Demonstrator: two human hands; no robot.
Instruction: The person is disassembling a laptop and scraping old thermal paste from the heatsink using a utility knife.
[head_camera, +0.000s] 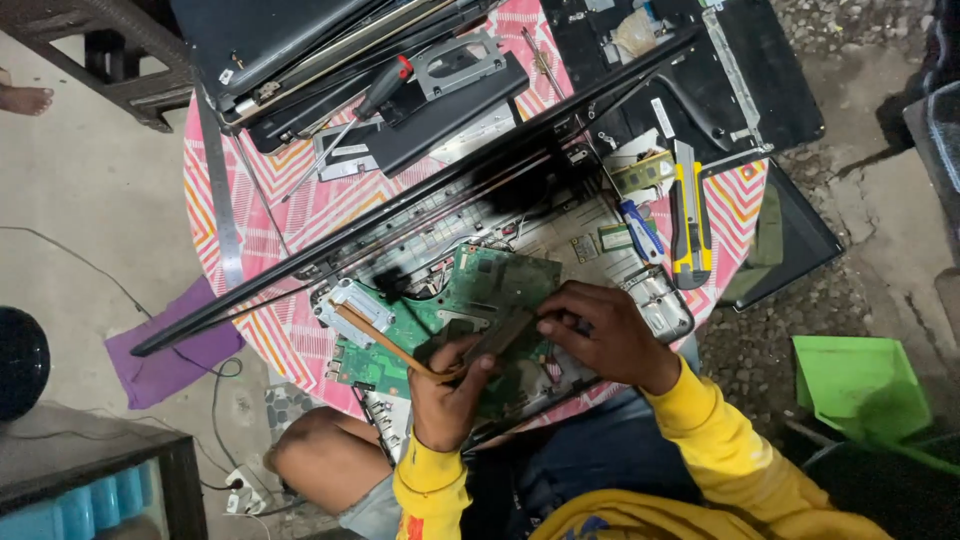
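A green circuit board is seen at lower centre of the frame, lying on an opened laptop base. A brown stick is gripped by the closed left hand, its tip near a silver part at the board's left. A dark flat part is pinched by the fingers of the right hand above the board. A yellow cutter is placed at right, a screwdriver at upper left.

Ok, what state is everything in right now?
Laptop: opened up, internals exposed.
Green circuit board: lifted, tilted over the laptop.
Left hand: gripping a thin brown stick.
Right hand: on the board.
Yellow utility knife: lying on the table.
Red-handled screwdriver: lying unused.
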